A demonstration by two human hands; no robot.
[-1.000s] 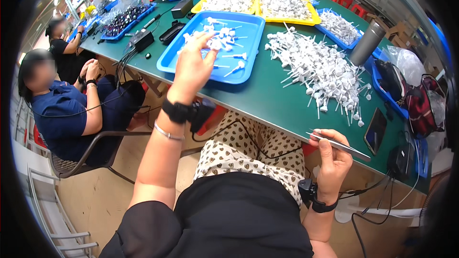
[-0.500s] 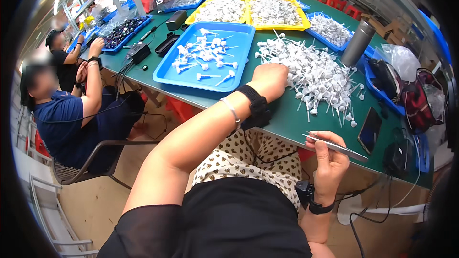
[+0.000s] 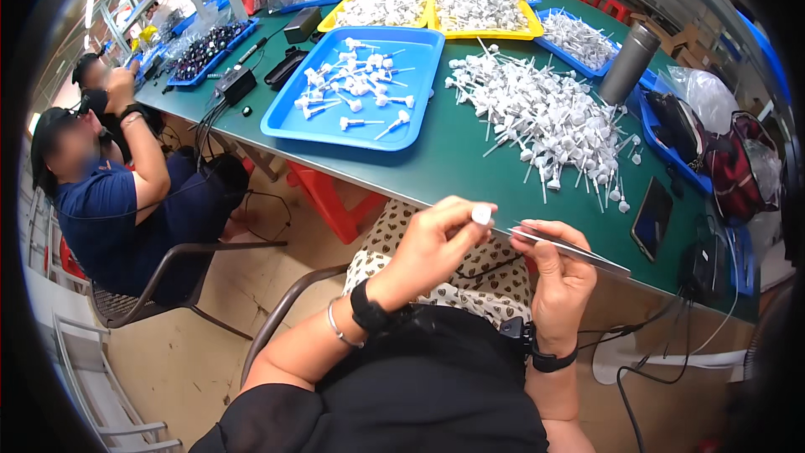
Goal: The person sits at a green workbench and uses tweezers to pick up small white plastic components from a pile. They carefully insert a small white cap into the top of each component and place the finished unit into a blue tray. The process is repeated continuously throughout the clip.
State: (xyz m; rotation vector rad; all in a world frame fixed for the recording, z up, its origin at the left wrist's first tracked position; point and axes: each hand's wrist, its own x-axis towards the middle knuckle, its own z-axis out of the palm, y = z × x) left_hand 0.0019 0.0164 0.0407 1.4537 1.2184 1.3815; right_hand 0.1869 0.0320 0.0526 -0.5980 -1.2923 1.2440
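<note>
Both hands raised close together, left hand fingers pinched, right hand curled.

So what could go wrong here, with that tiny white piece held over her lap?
The left hand pinches the small white piece off the edge of the green table, so if it slips it would likely drop to the lap or floor. The right hand holds thin metal tweezers close beside those fingers; a poke seems possible.
</note>
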